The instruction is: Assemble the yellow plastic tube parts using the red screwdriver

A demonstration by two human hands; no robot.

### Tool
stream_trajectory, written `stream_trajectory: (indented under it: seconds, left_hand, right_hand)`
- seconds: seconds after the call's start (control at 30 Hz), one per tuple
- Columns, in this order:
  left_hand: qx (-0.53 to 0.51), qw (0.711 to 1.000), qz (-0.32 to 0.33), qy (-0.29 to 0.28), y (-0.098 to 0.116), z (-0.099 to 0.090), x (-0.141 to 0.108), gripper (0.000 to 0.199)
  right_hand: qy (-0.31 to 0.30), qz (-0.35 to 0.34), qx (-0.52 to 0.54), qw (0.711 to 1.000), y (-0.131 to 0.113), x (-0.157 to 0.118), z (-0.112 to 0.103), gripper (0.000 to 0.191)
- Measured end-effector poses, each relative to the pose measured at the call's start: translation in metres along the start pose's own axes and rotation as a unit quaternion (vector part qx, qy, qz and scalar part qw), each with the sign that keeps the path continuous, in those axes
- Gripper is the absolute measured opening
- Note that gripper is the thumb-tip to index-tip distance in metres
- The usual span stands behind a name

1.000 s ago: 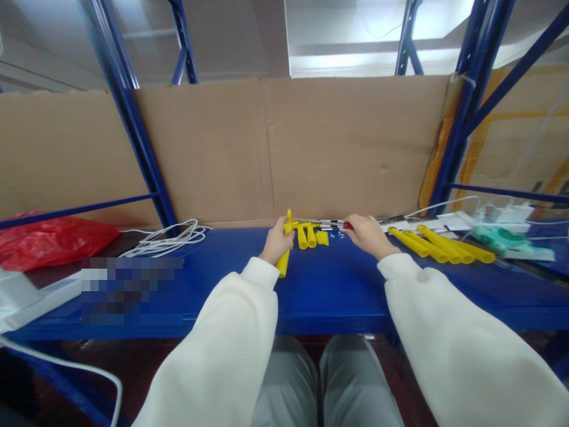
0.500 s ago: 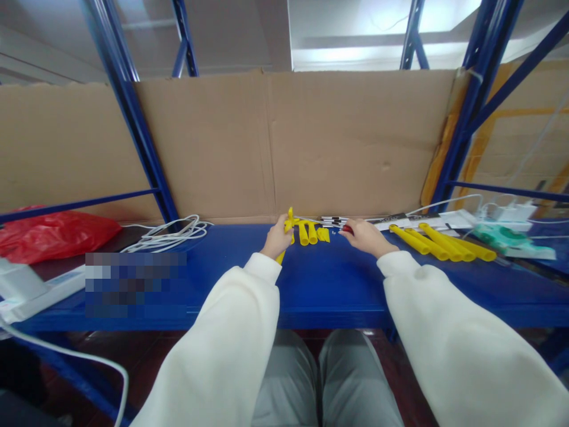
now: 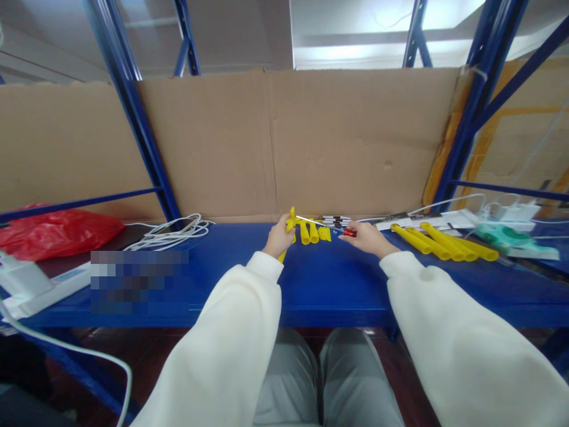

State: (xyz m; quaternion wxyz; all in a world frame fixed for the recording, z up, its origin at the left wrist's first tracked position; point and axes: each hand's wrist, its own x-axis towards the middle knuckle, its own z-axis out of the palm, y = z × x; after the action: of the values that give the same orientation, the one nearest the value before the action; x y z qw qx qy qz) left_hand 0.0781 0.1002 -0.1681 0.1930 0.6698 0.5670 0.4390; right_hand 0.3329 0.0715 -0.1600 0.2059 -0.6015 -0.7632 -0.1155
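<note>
My left hand (image 3: 279, 235) is closed round a yellow plastic part (image 3: 291, 218), which has a tube-like end pointing down toward me. In my right hand (image 3: 367, 237) is a screwdriver (image 3: 349, 233) with a red handle, gripped by the fingers. Its long thin shaft reaches left, and the tip meets or comes very near the yellow part; which of the two I cannot tell. Short yellow tubes (image 3: 314, 233) and small yellow pieces (image 3: 325, 234) lie on the blue shelf between my hands. Tiny bits (image 3: 335, 231), too small to name, lie beside them.
Several long yellow tubes (image 3: 438, 244) lie to the right, near a green-and-white packet (image 3: 504, 236). Behind my right hand are black-and-white sticks (image 3: 336, 221). At left are a coiled white cable (image 3: 178, 232), a red bag (image 3: 66, 231) and a power strip (image 3: 56, 290). Cardboard (image 3: 347, 142) closes the back.
The screwdriver's handle and shaft show more plainly now in my right hand, the shaft reaching to the yellow part. My left hand keeps its hold. The view has shifted slightly.
</note>
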Motion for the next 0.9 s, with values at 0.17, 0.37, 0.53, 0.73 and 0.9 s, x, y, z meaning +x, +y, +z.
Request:
stream_trajectory:
  seconds: [0.17,0.37,0.53,0.73,0.9]
  left_hand:
    - [0.007,1.0,-0.002,-0.001,0.002,-0.001,-0.002,0.051]
    - [0.012,1.0,-0.002,-0.005,0.005,-0.004,-0.006,0.051]
    - [0.014,1.0,0.003,0.001,0.004,-0.002,-0.005,0.051]
    - [0.004,1.0,0.023,0.015,0.003,-0.001,-0.003,0.05]
    - [0.005,0.999,0.028,0.019,0.0,0.0,-0.001,0.05]
  right_hand:
    - [-0.004,0.021,-0.001,1.0,-0.004,-0.001,-0.002,0.033]
    - [-0.033,0.009,0.021,0.999,-0.005,0.0,-0.003,0.034]
    - [-0.031,0.004,0.02,0.999,-0.001,0.002,0.003,0.022]
    - [0.003,-0.012,0.076,0.997,0.008,0.004,0.01,0.017]
    - [0.006,-0.011,0.142,0.99,0.012,0.007,0.021,0.018]
